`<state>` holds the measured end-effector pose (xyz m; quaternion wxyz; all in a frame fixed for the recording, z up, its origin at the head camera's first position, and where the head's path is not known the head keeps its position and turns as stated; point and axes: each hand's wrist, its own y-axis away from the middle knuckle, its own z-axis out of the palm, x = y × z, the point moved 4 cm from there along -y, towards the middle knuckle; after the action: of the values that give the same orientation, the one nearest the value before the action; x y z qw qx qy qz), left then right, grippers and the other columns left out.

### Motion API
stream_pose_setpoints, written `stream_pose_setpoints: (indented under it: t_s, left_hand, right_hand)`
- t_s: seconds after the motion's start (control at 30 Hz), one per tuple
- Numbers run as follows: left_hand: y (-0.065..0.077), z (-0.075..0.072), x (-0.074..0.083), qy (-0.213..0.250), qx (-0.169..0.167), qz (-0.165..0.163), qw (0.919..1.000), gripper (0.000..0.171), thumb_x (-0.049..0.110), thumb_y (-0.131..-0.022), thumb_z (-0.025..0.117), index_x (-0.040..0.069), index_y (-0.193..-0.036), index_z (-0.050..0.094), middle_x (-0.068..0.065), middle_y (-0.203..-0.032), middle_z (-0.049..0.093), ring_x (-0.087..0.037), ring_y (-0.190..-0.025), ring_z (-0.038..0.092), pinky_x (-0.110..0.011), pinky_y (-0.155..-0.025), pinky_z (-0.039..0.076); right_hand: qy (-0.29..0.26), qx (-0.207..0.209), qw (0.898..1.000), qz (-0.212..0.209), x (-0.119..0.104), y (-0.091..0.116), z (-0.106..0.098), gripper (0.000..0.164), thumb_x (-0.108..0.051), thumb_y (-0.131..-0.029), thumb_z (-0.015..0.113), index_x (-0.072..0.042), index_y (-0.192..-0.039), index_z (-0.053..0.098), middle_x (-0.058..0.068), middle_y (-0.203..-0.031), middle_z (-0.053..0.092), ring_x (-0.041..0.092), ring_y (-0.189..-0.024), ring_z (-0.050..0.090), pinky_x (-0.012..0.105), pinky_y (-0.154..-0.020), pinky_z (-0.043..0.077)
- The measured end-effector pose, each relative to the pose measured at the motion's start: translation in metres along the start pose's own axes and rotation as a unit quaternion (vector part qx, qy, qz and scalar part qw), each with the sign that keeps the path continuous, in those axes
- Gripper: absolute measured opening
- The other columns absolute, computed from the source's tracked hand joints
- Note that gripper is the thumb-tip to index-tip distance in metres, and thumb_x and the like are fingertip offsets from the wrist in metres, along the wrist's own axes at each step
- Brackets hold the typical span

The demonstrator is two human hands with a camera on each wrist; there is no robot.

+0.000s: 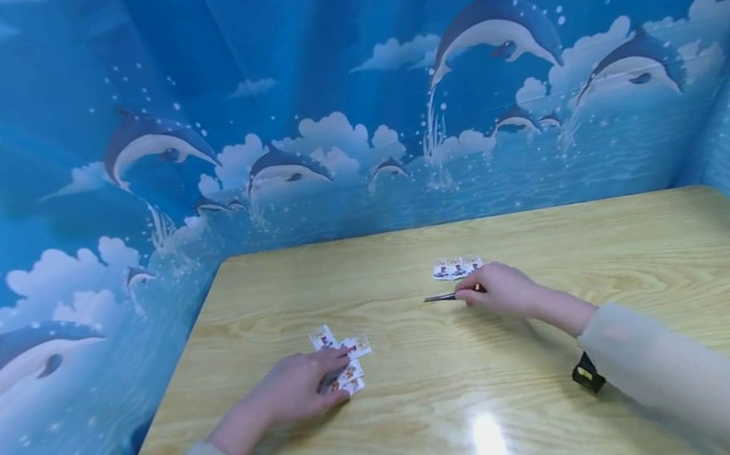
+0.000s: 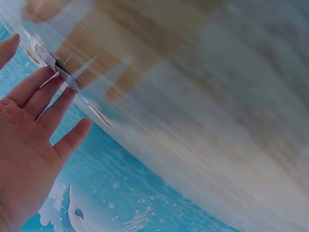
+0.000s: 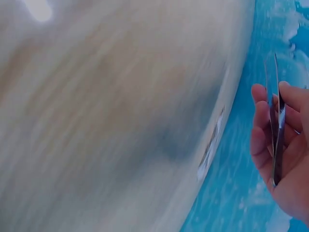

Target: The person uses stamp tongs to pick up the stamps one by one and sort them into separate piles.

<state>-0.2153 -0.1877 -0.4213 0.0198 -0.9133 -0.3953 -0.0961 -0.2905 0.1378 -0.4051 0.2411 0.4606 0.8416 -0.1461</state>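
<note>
My left hand (image 1: pixel 294 388) lies over a loose cluster of small white printed cards (image 1: pixel 359 343) on the left part of the table. In the left wrist view its fingers are spread and nearly straight, with the fingertips touching the cards (image 2: pixel 42 54). A pair of metal tweezers (image 1: pixel 442 297) is pinched between the thumb and fingers of my right hand (image 1: pixel 502 290), its tips pointing left. The right wrist view shows the two arms of the tweezers (image 3: pixel 277 145) slightly apart, nothing between the tips. Just behind that hand lies a short row of similar cards (image 1: pixel 456 267).
The wood-grain table (image 1: pixel 422 395) meets a blue curtain (image 1: pixel 343 183) printed with dolphins at its back and sides. A black strap piece (image 1: pixel 587 374) sits under the right sleeve. Bright light reflects off the table's front.
</note>
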Motion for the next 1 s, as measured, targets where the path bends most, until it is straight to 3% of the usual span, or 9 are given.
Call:
stream_pose_setpoints:
  t_s: [0.27, 0.43, 0.67, 1.0]
  left_hand:
    - [0.0, -0.002, 0.0, 0.001, 0.001, 0.002, 1.0, 0.055, 0.042, -0.093, 0.062, 0.007, -0.135, 0.058, -0.006, -0.14, 0.053, -0.027, -0.127, 0.051, -0.045, -0.103, 0.042]
    - [-0.001, -0.001, 0.0, 0.004, -0.004, -0.003, 1.0, 0.055, 0.043, -0.093, 0.061, 0.008, -0.135, 0.057, -0.004, -0.142, 0.052, -0.026, -0.128, 0.05, -0.045, -0.104, 0.041]
    - [0.0, -0.001, 0.001, 0.005, -0.006, -0.005, 1.0, 0.055, 0.043, -0.093, 0.061, 0.008, -0.135, 0.057, -0.004, -0.142, 0.052, -0.026, -0.128, 0.05, -0.046, -0.105, 0.041]
    - [0.0, -0.001, 0.001, 0.002, -0.004, -0.002, 1.0, 0.055, 0.044, -0.093, 0.061, 0.008, -0.135, 0.058, -0.004, -0.143, 0.051, -0.027, -0.128, 0.049, -0.046, -0.105, 0.041]
  right_hand:
    - [-0.009, -0.024, 0.998, -0.06, -0.028, -0.02, 0.027, 0.02, -0.017, -0.099, 0.057, -0.009, -0.092, 0.074, -0.005, -0.071, 0.064, 0.005, -0.057, 0.048, 0.026, -0.056, 0.043]
    - [-0.008, -0.054, 0.996, -0.072, -0.041, -0.03, 0.042, 0.021, -0.018, -0.099, 0.058, -0.011, -0.087, 0.073, -0.008, -0.063, 0.058, 0.005, -0.053, 0.041, 0.024, -0.055, 0.039]
    - [0.003, -0.059, 0.995, -0.079, -0.059, -0.037, 0.053, 0.02, -0.018, -0.097, 0.061, -0.01, -0.084, 0.074, -0.007, -0.061, 0.057, 0.005, -0.053, 0.045, 0.024, -0.056, 0.043]
    - [0.007, -0.06, 0.997, -0.052, -0.067, -0.044, 0.065, 0.02, -0.019, -0.095, 0.062, -0.011, -0.081, 0.075, -0.008, -0.059, 0.056, 0.006, -0.051, 0.043, 0.023, -0.053, 0.04]
